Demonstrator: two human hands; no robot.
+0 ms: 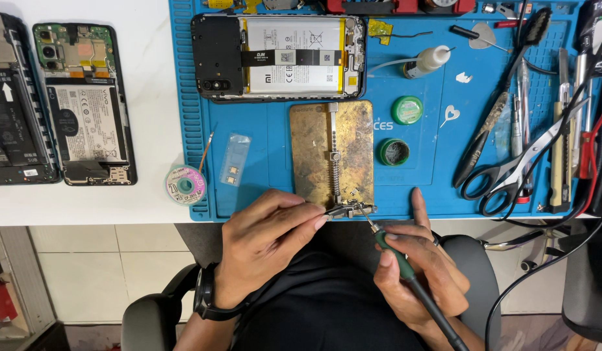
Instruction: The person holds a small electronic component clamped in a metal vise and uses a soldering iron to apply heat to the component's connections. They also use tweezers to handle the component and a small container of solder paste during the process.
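My left hand (265, 244) pinches metal tweezers (338, 210) whose tips rest on a small part (353, 208) clamped at the near end of a brass holder plate (332, 153). My right hand (418, 270) grips a green-handled soldering iron (395, 257) like a pen; its tip touches the same small part from the right. A black watch sits on my left wrist. The plate lies on a blue work mat (275, 162).
An opened phone (279, 57) lies at the mat's far side; two more opened phones (83, 104) rest on the white table at left. Solder wick spool (185, 185), small clear bag (234, 160), two green tins (407, 110), glue bottle (427, 61), scissors (502, 175), tools and cables at right.
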